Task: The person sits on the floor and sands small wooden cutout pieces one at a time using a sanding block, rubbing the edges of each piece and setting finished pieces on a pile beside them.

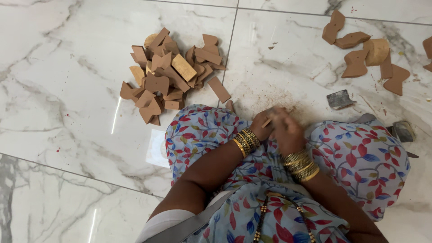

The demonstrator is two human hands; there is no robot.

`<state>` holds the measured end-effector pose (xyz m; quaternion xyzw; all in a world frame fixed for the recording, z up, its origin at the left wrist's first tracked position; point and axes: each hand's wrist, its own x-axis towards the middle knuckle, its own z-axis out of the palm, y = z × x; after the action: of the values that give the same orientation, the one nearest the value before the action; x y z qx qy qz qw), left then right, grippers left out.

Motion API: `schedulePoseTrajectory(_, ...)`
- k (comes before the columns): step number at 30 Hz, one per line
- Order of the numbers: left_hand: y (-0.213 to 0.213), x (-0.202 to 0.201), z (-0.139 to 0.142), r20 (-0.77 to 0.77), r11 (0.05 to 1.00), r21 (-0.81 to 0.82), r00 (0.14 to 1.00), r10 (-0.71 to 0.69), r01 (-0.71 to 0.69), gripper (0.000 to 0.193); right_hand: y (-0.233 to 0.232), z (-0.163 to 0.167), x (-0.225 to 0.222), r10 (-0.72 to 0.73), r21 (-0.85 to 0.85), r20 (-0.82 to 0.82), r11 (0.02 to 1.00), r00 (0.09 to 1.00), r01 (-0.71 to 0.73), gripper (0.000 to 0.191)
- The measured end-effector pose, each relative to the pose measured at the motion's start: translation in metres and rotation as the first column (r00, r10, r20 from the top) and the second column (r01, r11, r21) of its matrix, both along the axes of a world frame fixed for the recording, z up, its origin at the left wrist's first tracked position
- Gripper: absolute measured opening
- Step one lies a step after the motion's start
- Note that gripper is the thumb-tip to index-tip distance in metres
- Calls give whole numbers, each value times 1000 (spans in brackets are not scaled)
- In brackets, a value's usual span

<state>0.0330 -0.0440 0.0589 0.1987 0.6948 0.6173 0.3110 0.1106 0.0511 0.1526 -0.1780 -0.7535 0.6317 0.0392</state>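
The left hand [261,126] pinches a small wooden piece [267,122] between its fingers. The right hand [286,130] is curled shut and pressed close against the same piece, right beside the left hand. Both hands meet over the person's knees, which are covered by a blue cloth with red leaves [360,157]. Gold bangles [246,141] sit on both wrists.

The little piece looks light, hard and stiff, so it likely will not bend. It is thin, so gripping it by its flat sides seems best.

Pale dust [270,96] lies on the marble floor [67,90] just past the hands. A big pile of wooden pieces [168,74] lies far to the left. A few more wooden shapes [364,51] lie far to the right. A small grey block [340,99] rests near them.
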Motion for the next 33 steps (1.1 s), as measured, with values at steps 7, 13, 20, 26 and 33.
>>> schedulePoseTrajectory(7,-2,-7,-11,-390,916,402,907,158,14,7,-5,2,5,86,57,-77,995,993,-81,36)
schedulePoseTrajectory(13,-2,1,0,-195,996,40,977,82,-76,10,0,1,-2,-67,-126,-80,990,995,56,34)
schedulePoseTrajectory(20,-13,3,25,-11,975,212,998,-66,67,10,13,-3,-3,-132,-201,-101,973,986,109,37)
schedulePoseTrajectory(26,-6,7,15,48,983,181,999,-2,-7,21,15,-5,-2,-188,-249,-49,953,981,170,35)
schedulePoseTrajectory(33,-3,4,10,-67,991,23,988,137,-135,36,45,-23,-13,-241,-317,114,911,964,265,38)
